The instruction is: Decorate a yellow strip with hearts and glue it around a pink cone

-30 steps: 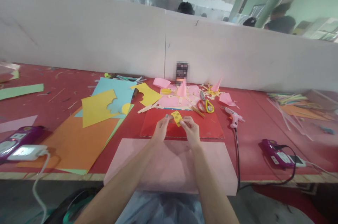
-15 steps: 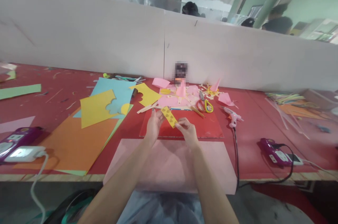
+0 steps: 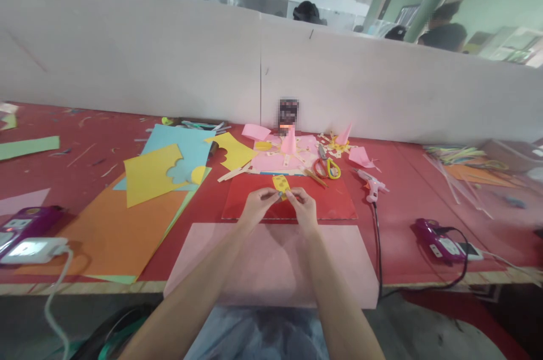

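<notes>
Between both hands is a small yellow paper strip (image 3: 280,182) with darker spots, held above a red board (image 3: 331,202). My left hand (image 3: 258,205) is closed, pinching the strip's lower left edge. My right hand (image 3: 302,205) pinches its lower right edge, fingers curled. Just beyond lie a pencil-like stick (image 3: 316,178) and scissors (image 3: 327,168) with red and yellow handles. A pink paper cone (image 3: 289,142) stands on pink paper behind them. Nearer my body, a large pink sheet (image 3: 271,264) lies under my forearms.
To the right lies a pink glue gun (image 3: 372,185) with its black cord running over the table edge. Yellow paper (image 3: 148,176), blue paper (image 3: 182,142) and orange paper (image 3: 114,230) overlap at left. Purple power strips (image 3: 439,241) sit on both sides. A white partition (image 3: 169,60) stands behind.
My left hand has gone from open beside the yellow strip to pinching it. The strip has turned more upright and shifted right and slightly down.
</notes>
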Action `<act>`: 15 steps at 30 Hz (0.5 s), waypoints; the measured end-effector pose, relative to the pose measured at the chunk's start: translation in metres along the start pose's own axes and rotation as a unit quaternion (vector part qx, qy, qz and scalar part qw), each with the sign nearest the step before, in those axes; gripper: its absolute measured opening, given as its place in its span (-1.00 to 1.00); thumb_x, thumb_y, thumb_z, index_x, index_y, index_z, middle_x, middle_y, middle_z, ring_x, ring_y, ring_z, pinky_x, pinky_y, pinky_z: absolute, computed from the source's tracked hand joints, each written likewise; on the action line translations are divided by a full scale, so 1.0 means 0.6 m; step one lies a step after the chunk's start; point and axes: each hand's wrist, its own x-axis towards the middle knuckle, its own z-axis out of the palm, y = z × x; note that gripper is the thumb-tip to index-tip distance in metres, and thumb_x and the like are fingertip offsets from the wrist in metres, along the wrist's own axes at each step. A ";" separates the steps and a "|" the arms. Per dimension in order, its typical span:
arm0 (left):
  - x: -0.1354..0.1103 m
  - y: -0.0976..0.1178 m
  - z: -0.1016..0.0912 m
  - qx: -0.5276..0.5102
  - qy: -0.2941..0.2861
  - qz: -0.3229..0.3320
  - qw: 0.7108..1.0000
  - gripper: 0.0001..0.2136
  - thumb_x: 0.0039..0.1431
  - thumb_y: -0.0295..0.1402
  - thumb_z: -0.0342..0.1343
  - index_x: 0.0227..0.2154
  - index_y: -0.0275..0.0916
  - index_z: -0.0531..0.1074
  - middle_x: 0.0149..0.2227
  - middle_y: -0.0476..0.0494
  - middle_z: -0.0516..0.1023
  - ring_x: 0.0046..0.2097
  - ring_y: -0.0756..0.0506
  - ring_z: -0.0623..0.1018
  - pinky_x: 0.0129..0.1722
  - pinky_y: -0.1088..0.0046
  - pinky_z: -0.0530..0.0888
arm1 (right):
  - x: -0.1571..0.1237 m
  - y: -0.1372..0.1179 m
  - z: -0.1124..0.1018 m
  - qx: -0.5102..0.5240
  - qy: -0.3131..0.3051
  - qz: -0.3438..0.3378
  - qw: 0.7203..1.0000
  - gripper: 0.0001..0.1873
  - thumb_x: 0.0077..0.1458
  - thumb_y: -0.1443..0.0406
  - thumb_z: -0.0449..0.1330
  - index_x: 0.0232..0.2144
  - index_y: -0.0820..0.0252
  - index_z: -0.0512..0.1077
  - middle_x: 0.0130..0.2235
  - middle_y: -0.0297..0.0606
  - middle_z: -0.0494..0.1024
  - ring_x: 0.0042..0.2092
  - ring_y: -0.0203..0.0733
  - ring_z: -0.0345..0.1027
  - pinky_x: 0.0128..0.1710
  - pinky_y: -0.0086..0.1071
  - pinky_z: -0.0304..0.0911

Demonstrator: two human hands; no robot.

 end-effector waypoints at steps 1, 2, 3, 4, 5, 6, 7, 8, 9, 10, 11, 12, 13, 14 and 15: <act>0.000 0.000 -0.001 0.008 0.000 0.000 1.000 -0.78 -0.15 -0.22 0.17 -0.45 -0.24 0.52 -0.42 -0.08 0.58 -0.34 -0.08 0.52 -0.23 0.39 0.42 | 0.000 0.000 0.000 0.000 0.000 0.001 1.000 -0.79 -0.06 0.17 0.17 -0.49 0.22 0.41 -0.42 -0.33 0.44 -0.32 -0.29 0.31 -0.26 -0.42 0.21; 0.000 0.000 -0.001 0.015 0.002 0.001 1.000 -0.78 -0.14 -0.22 0.16 -0.44 -0.24 0.52 -0.43 -0.07 0.58 -0.34 -0.08 0.52 -0.24 0.40 0.42 | -0.001 0.000 0.001 0.000 0.000 0.002 1.000 -0.79 -0.06 0.17 0.17 -0.49 0.22 0.41 -0.42 -0.33 0.44 -0.32 -0.29 0.31 -0.26 -0.42 0.21; 0.000 0.000 -0.001 0.022 0.003 0.001 1.000 -0.79 -0.13 -0.23 0.15 -0.44 -0.24 0.51 -0.43 -0.07 0.58 -0.35 -0.08 0.52 -0.25 0.41 0.42 | -0.001 -0.001 0.001 0.001 0.000 0.002 1.000 -0.79 -0.06 0.17 0.17 -0.49 0.21 0.41 -0.42 -0.33 0.45 -0.33 -0.28 0.31 -0.26 -0.42 0.21; 0.000 0.000 -0.001 0.028 0.006 0.002 1.000 -0.79 -0.12 -0.23 0.15 -0.45 -0.24 0.51 -0.44 -0.06 0.57 -0.35 -0.07 0.52 -0.26 0.42 0.42 | -0.001 -0.002 0.001 0.002 -0.001 0.003 1.000 -0.79 -0.06 0.16 0.17 -0.49 0.21 0.41 -0.42 -0.33 0.45 -0.33 -0.28 0.32 -0.26 -0.42 0.21; 0.000 -0.001 0.000 0.035 0.008 0.003 0.999 -0.80 -0.11 -0.23 0.14 -0.45 -0.24 0.51 -0.45 -0.06 0.57 -0.36 -0.07 0.52 -0.27 0.43 0.42 | -0.002 -0.003 0.002 0.004 -0.003 0.005 1.000 -0.79 -0.06 0.16 0.17 -0.49 0.21 0.42 -0.43 -0.33 0.45 -0.33 -0.28 0.32 -0.27 -0.42 0.21; 0.000 -0.001 0.000 0.040 0.011 0.005 0.999 -0.81 -0.10 -0.23 0.13 -0.46 -0.24 0.50 -0.46 -0.05 0.57 -0.37 -0.06 0.52 -0.28 0.44 0.42 | -0.002 -0.004 0.002 0.005 -0.005 0.009 1.000 -0.79 -0.06 0.16 0.17 -0.49 0.21 0.42 -0.43 -0.33 0.45 -0.33 -0.28 0.32 -0.27 -0.42 0.21; 0.001 -0.002 0.000 0.044 0.014 0.006 0.999 -0.81 -0.09 -0.23 0.13 -0.47 -0.23 0.50 -0.47 -0.04 0.56 -0.38 -0.06 0.52 -0.29 0.45 0.42 | -0.003 -0.006 0.003 0.004 -0.007 0.014 1.000 -0.78 -0.06 0.16 0.16 -0.49 0.21 0.42 -0.43 -0.33 0.46 -0.33 -0.28 0.32 -0.27 -0.42 0.21; 0.001 -0.002 0.000 0.048 0.017 0.008 0.999 -0.82 -0.09 -0.22 0.12 -0.48 -0.23 0.49 -0.48 -0.03 0.56 -0.39 -0.05 0.51 -0.29 0.45 0.42 | -0.003 -0.008 0.003 0.002 -0.009 0.018 1.000 -0.78 -0.06 0.16 0.16 -0.49 0.21 0.42 -0.44 -0.33 0.46 -0.33 -0.27 0.33 -0.28 -0.42 0.21; 0.002 -0.003 0.001 0.050 0.021 0.010 0.998 -0.82 -0.08 -0.22 0.12 -0.49 -0.23 0.49 -0.49 -0.03 0.55 -0.39 -0.05 0.51 -0.30 0.46 0.42 | -0.003 -0.009 0.003 -0.002 -0.010 0.022 1.000 -0.78 -0.06 0.15 0.16 -0.48 0.21 0.42 -0.43 -0.32 0.47 -0.33 -0.27 0.33 -0.28 -0.42 0.21; 0.003 -0.003 0.001 0.051 0.025 0.011 0.998 -0.82 -0.08 -0.22 0.11 -0.50 -0.22 0.48 -0.49 -0.02 0.55 -0.40 -0.04 0.51 -0.30 0.46 0.43 | -0.004 -0.010 0.004 -0.008 -0.010 0.024 1.000 -0.77 -0.06 0.15 0.16 -0.48 0.21 0.43 -0.43 -0.32 0.48 -0.33 -0.27 0.33 -0.29 -0.42 0.21; 0.003 -0.003 0.001 0.051 0.029 0.013 0.998 -0.82 -0.08 -0.21 0.11 -0.51 -0.22 0.47 -0.49 -0.02 0.54 -0.40 -0.04 0.51 -0.31 0.46 0.43 | -0.004 -0.011 0.005 -0.015 -0.011 0.025 1.000 -0.77 -0.06 0.15 0.16 -0.47 0.21 0.43 -0.43 -0.32 0.48 -0.33 -0.27 0.33 -0.29 -0.42 0.21; 0.004 -0.003 0.001 0.051 0.032 0.014 0.998 -0.82 -0.07 -0.21 0.11 -0.52 -0.22 0.46 -0.48 -0.02 0.54 -0.40 -0.04 0.52 -0.31 0.46 0.43 | -0.004 -0.011 0.005 -0.021 -0.011 0.024 0.999 -0.76 -0.06 0.15 0.16 -0.46 0.22 0.44 -0.42 -0.31 0.49 -0.33 -0.27 0.34 -0.29 -0.42 0.21; 0.004 -0.003 0.001 0.051 0.035 0.014 0.998 -0.82 -0.07 -0.21 0.11 -0.53 -0.22 0.46 -0.48 -0.02 0.54 -0.40 -0.04 0.52 -0.31 0.46 0.44 | -0.004 -0.011 0.005 -0.026 -0.011 0.022 0.999 -0.76 -0.06 0.14 0.16 -0.45 0.22 0.44 -0.42 -0.31 0.49 -0.33 -0.26 0.34 -0.28 -0.42 0.21; 0.005 -0.003 0.002 0.050 0.036 0.014 0.998 -0.82 -0.07 -0.22 0.10 -0.53 -0.22 0.45 -0.48 -0.03 0.55 -0.40 -0.04 0.52 -0.31 0.46 0.44 | -0.004 -0.011 0.006 -0.030 -0.011 0.020 0.999 -0.76 -0.05 0.14 0.16 -0.44 0.22 0.45 -0.41 -0.31 0.49 -0.32 -0.26 0.34 -0.28 -0.42 0.21; 0.005 -0.003 0.002 0.049 0.037 0.014 0.998 -0.83 -0.07 -0.22 0.10 -0.53 -0.22 0.45 -0.47 -0.03 0.55 -0.40 -0.04 0.52 -0.31 0.45 0.44 | -0.004 -0.011 0.006 -0.033 -0.010 0.020 0.999 -0.75 -0.04 0.14 0.15 -0.44 0.22 0.45 -0.41 -0.30 0.50 -0.32 -0.26 0.34 -0.28 -0.42 0.21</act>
